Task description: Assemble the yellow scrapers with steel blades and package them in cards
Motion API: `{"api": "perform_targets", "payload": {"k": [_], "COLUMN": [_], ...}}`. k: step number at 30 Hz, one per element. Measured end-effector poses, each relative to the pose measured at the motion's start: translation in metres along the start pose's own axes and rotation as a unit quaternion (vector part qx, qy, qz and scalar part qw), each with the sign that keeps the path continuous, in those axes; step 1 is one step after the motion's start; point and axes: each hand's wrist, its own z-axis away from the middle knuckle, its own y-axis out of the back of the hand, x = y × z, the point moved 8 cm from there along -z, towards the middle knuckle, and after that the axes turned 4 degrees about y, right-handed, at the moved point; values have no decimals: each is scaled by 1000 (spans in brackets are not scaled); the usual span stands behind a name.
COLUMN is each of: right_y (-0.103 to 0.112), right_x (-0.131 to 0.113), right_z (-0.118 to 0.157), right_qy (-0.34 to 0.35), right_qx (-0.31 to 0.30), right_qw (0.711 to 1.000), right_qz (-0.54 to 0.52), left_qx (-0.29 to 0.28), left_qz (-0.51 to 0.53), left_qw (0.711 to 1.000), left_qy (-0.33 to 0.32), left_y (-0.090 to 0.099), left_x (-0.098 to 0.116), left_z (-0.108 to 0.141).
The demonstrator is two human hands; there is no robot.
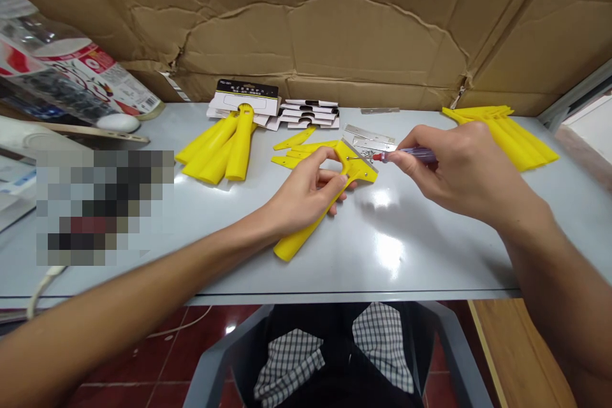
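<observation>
Here's the left hand (299, 197), closed firmly around the yellow scraper (301, 239), thumb over the neck and fingers curling beneath. The scraper's head pokes out just beyond that grip, a metal strip along its edge, while the handle slants back beneath the palm toward the near table edge. And the right hand (459, 169), pinched on the screwdriver (415, 154), has the shaft reaching leftward to the scraper's head! Is the tip seated in a screw? Cannot tell from here.

Just behind the screwdriver's shaft, a little cluster of screws (368, 154); past those, flat metal blades (370, 139). Beyond the left hand's knuckles lie slim yellow pieces (296, 138). Farther out to its left, a bunch of yellow handles (239, 146) lies with a printed card (246, 102), folded cards (310, 113) stacked alongside. Beyond the right hand, more yellow scrapers (507, 134) lie bunched together on the table (430, 261).
</observation>
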Motion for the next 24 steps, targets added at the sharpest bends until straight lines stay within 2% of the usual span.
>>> {"api": "perform_targets", "payload": {"k": [6,11,13,17,19,24], "right_y": [-10,-32,-36,-31,-33,-59], "right_x": [-2,-2,4,31,52,113], "right_z": [-2,2,1,-8,-13,-13], "right_qy": [26,50,44,24,0,-119], "right_qx": [-55,-149,-160,-101,-80,-148], "right_qw": [996,987,985,992,996,981], "right_qz": [-62,-42,-41,-71,-41,38], "left_qx": [5,-6,-9,8,16,33], "left_qz": [36,46,54,71,69,48], "left_qw": [999,998,998,997,997,998], "left_qy": [24,34,38,34,31,19], "left_y": [0,-2,-3,1,3,7], "left_x": [-3,1,1,2,2,4], "left_z": [-3,-2,-2,-3,-4,-3]}}
